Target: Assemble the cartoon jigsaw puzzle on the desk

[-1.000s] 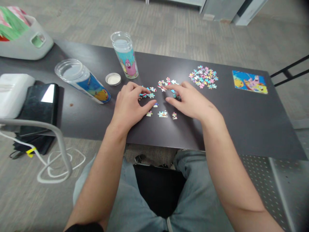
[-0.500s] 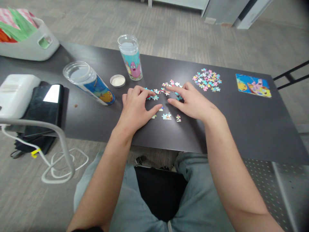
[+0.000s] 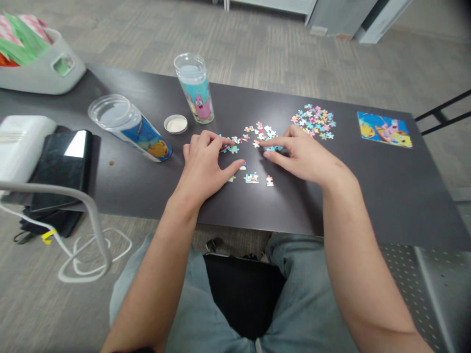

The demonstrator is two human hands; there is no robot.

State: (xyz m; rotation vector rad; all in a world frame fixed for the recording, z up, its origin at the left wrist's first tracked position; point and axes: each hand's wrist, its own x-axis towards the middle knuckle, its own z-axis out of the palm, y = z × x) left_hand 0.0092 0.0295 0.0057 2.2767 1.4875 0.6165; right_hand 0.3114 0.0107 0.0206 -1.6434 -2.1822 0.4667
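Small colourful jigsaw pieces (image 3: 260,131) lie loosely between my hands on the dark table. My left hand (image 3: 206,159) rests on the table, thumb and fingers spread, beside a few blue-green pieces (image 3: 231,148). With its index fingertip, my right hand (image 3: 294,152) touches a single puzzle piece (image 3: 256,143); its thumb is apart from the index finger, and light-blue pieces (image 3: 274,148) lie beneath it. Nearer the table's front edge are a joined bit of puzzle (image 3: 251,178) and a single piece (image 3: 270,181).
A pile of pieces (image 3: 314,121) and a cartoon picture card (image 3: 385,129) lie to the right. Two clear-topped cartoon tubes (image 3: 198,100) and a round lid (image 3: 175,124) stand left. Farther left are a black notebook (image 3: 62,162), a white device (image 3: 25,142) and a basket (image 3: 62,63).
My right hand has shifted slightly right and drawn its index finger back, now touching a piece nearer the front. My left hand keeps its place among the pieces; the view has shifted a little.
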